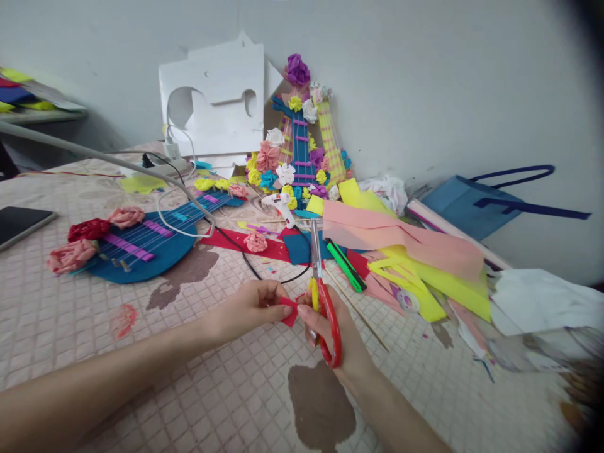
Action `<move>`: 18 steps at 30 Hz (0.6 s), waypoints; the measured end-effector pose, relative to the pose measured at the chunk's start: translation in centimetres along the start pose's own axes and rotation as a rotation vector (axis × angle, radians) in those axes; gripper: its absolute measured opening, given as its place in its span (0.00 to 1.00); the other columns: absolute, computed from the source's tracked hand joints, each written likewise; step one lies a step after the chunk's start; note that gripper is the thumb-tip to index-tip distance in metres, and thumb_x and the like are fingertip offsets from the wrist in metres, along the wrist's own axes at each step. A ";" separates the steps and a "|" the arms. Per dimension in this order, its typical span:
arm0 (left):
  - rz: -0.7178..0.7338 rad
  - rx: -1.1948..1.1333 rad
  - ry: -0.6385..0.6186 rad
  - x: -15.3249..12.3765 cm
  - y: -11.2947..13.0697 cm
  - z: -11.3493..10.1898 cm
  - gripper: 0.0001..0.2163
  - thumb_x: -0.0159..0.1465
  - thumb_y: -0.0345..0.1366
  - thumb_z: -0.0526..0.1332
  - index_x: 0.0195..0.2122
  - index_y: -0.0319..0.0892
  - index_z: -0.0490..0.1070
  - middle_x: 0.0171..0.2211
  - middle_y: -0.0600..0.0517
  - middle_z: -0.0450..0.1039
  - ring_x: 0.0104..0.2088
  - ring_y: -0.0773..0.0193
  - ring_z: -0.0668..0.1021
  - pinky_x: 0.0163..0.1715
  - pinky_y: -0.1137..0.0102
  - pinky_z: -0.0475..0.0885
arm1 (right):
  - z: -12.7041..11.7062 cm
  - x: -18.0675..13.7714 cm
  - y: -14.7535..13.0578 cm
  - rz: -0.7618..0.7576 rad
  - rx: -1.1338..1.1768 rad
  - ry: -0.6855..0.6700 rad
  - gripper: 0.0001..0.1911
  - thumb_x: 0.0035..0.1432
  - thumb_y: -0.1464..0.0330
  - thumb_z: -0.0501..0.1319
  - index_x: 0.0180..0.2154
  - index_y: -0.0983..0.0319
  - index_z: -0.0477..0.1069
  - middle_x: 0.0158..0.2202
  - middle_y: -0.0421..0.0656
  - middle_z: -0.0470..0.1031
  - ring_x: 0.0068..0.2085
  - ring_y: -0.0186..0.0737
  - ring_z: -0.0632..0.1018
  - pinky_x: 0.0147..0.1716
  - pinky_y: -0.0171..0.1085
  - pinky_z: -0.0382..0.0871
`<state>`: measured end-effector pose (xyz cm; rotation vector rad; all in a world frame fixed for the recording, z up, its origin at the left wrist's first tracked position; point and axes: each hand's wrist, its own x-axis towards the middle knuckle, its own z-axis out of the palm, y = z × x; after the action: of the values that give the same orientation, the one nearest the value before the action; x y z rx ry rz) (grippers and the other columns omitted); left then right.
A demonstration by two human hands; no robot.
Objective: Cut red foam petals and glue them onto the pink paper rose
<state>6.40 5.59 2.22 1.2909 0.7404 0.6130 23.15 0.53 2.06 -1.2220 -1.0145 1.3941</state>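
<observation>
My left hand [259, 306] pinches a small piece of red crepe paper [289, 313] between thumb and fingers. Close beside it, my right hand [337, 330] has its thumb and fingertip at the paper's other edge. That same hand also holds scissors [329, 308] with red and yellow handles, their blades pointing away from me and upward. Just beyond both hands lie a red paper strip [226, 241] and a pink paper flower [255, 241]. To the left rests a blue paper guitar [146, 242] with purple bars, strings and paper roses.
A white glue gun [280, 204] stands behind the hands, its black cord looping forward. A green utility knife [346, 264], a thin stick [361, 308] and pink and yellow paper sheets [401, 236] lie right. Decorated guitars [302, 148] lean on the wall. A phone [23, 225] lies far left.
</observation>
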 end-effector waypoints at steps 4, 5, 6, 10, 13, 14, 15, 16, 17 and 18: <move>-0.025 -0.043 -0.006 -0.1 0.0 0.4 0.11 0.57 0.42 0.64 0.29 0.39 0.70 0.26 0.53 0.72 0.28 0.68 0.72 0.29 0.72 0.64 | 0.1 0.0 0.1 -0.003 -0.042 0.039 0.19 0.47 0.61 0.67 0.33 0.59 0.58 0.26 0.32 0.64 0.17 0.24 0.62 0.13 0.27 0.58; -0.045 -0.068 0.000 -0.1 0.0 0.5 0.11 0.57 0.43 0.64 0.30 0.39 0.70 0.27 0.54 0.72 0.28 0.68 0.72 0.29 0.73 0.65 | 0.1 0.0 0.2 -0.014 -0.038 0.051 0.19 0.48 0.61 0.67 0.33 0.59 0.58 0.26 0.32 0.64 0.17 0.24 0.62 0.13 0.27 0.58; -0.068 -0.090 0.005 -0.1 0.0 0.5 0.12 0.57 0.43 0.65 0.30 0.39 0.70 0.27 0.54 0.72 0.28 0.69 0.71 0.29 0.73 0.65 | 0.1 0.0 0.3 -0.025 -0.030 0.062 0.19 0.48 0.61 0.67 0.34 0.59 0.58 0.26 0.32 0.64 0.17 0.24 0.62 0.13 0.27 0.59; -0.098 -0.163 0.030 0.0 -0.2 0.3 0.12 0.55 0.41 0.67 0.27 0.38 0.69 0.26 0.54 0.73 0.28 0.69 0.72 0.31 0.73 0.67 | -0.2 0.1 0.5 -0.056 -0.022 0.055 0.20 0.48 0.58 0.67 0.34 0.59 0.59 0.27 0.33 0.64 0.18 0.25 0.63 0.14 0.28 0.60; -0.069 -0.265 0.108 0.1 0.1 -0.3 0.11 0.55 0.40 0.68 0.27 0.38 0.68 0.27 0.53 0.74 0.29 0.68 0.74 0.33 0.72 0.69 | -0.5 0.1 0.4 -0.059 -0.089 -0.003 0.18 0.53 0.54 0.62 0.33 0.59 0.58 0.24 0.32 0.60 0.19 0.27 0.64 0.16 0.29 0.63; -0.056 -0.312 0.138 0.1 0.3 -0.5 0.11 0.55 0.39 0.68 0.27 0.38 0.68 0.28 0.53 0.74 0.30 0.68 0.75 0.34 0.71 0.70 | -0.6 0.0 0.4 -0.053 -0.123 -0.024 0.18 0.55 0.52 0.60 0.33 0.59 0.58 0.23 0.32 0.59 0.19 0.28 0.65 0.17 0.30 0.64; -0.041 -0.358 0.165 0.1 0.5 -0.8 0.11 0.54 0.38 0.68 0.28 0.39 0.68 0.28 0.53 0.75 0.30 0.68 0.76 0.35 0.71 0.71 | -0.7 0.0 0.4 -0.045 -0.156 -0.052 0.19 0.56 0.51 0.58 0.34 0.59 0.58 0.23 0.33 0.60 0.20 0.28 0.65 0.17 0.30 0.64; -0.024 -0.399 0.185 0.1 0.8 -1.0 0.11 0.54 0.38 0.68 0.28 0.39 0.68 0.29 0.53 0.75 0.30 0.68 0.76 0.36 0.70 0.72 | -0.8 -0.1 0.4 -0.038 -0.185 -0.083 0.19 0.56 0.51 0.58 0.34 0.59 0.58 0.24 0.33 0.60 0.20 0.28 0.65 0.17 0.30 0.64; -0.005 -0.430 0.201 0.1 1.1 -1.3 0.10 0.54 0.37 0.69 0.28 0.39 0.68 0.29 0.53 0.76 0.30 0.67 0.77 0.36 0.70 0.73 | -0.9 -0.2 0.4 -0.031 -0.212 -0.115 0.18 0.56 0.51 0.57 0.35 0.59 0.58 0.24 0.33 0.60 0.20 0.28 0.64 0.17 0.29 0.63; 0.016 -0.454 0.215 0.1 1.3 -1.5 0.10 0.54 0.36 0.69 0.28 0.39 0.68 0.29 0.53 0.76 0.31 0.67 0.78 0.37 0.70 0.73 | -1.0 -0.2 0.5 -0.017 -0.240 -0.143 0.18 0.56 0.52 0.57 0.35 0.59 0.59 0.24 0.33 0.60 0.20 0.28 0.64 0.17 0.29 0.62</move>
<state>5.27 6.80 3.32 0.8213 0.7140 0.8852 24.07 0.22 1.48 -1.2958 -1.3191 1.3914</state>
